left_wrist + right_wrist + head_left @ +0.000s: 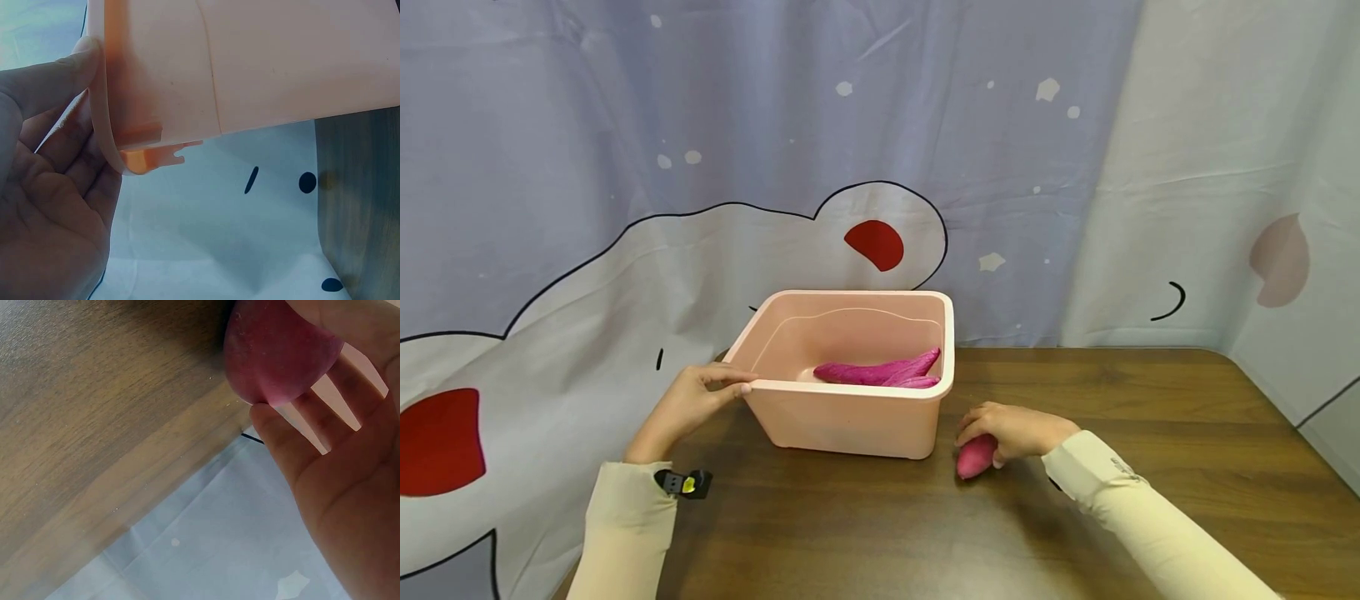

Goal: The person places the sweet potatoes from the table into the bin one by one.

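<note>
A pale pink plastic bin (850, 425) stands upright on the table. My left hand (696, 408) pinches its rim at the near left corner; the left wrist view shows the thumb (84, 59) on one side of the rim and the fingers on the other. Several long magenta sweet potatoes (868, 372) lie inside the bin, partly hidden by its front wall. To the right of the bin, my right hand (1018, 429) grips another magenta sweet potato (976, 457) from above. Its rounded end (275, 356) shows between thumb and fingers in the right wrist view.
The brown wooden table (1120, 392) reaches to a printed curtain (1015, 208) hanging behind it and along the sides. A dark strap with a small device (685, 483) sits on the left wrist.
</note>
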The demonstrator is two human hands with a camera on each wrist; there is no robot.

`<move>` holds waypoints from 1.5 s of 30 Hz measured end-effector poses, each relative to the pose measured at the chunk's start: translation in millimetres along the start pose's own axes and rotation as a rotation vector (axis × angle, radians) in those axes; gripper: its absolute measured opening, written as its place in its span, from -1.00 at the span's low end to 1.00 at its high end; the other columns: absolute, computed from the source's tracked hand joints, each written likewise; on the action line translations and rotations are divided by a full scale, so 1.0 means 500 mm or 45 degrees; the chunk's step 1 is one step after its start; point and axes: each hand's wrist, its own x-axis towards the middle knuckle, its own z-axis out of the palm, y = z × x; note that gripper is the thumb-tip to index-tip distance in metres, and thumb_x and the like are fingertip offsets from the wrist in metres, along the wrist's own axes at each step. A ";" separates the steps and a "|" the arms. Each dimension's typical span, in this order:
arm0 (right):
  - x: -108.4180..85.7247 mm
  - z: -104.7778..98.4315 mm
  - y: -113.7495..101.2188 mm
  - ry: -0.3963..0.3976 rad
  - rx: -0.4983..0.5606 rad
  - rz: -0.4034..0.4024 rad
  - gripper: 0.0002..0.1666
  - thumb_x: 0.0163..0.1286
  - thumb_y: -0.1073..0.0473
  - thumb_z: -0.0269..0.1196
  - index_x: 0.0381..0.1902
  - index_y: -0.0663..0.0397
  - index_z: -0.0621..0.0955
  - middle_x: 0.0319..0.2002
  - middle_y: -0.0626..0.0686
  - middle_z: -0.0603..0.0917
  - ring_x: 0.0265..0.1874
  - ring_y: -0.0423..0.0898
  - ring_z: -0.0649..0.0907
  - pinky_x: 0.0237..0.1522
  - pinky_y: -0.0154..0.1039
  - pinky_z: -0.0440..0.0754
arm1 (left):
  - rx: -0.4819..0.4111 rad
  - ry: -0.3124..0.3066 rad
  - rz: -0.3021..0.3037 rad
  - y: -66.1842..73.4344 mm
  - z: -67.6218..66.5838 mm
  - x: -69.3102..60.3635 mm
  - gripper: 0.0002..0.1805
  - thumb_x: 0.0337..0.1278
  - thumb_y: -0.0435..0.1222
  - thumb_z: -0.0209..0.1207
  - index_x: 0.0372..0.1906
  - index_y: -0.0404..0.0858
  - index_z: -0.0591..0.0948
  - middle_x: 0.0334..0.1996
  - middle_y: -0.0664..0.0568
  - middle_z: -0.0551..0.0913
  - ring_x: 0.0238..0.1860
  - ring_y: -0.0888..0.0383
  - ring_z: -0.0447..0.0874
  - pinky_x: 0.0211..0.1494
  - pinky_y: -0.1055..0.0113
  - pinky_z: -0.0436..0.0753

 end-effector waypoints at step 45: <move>-0.002 -0.011 -0.003 0.015 -0.017 -0.032 -0.34 -0.19 0.52 0.35 -0.02 0.07 0.68 0.01 0.11 0.62 0.07 0.07 0.54 0.10 -0.10 0.52 | 0.053 -0.002 -0.012 0.004 -0.003 -0.001 -0.76 0.17 -0.25 0.28 -0.11 -0.26 0.74 -0.11 -0.14 0.74 0.04 -0.15 0.60 0.08 -0.05 0.53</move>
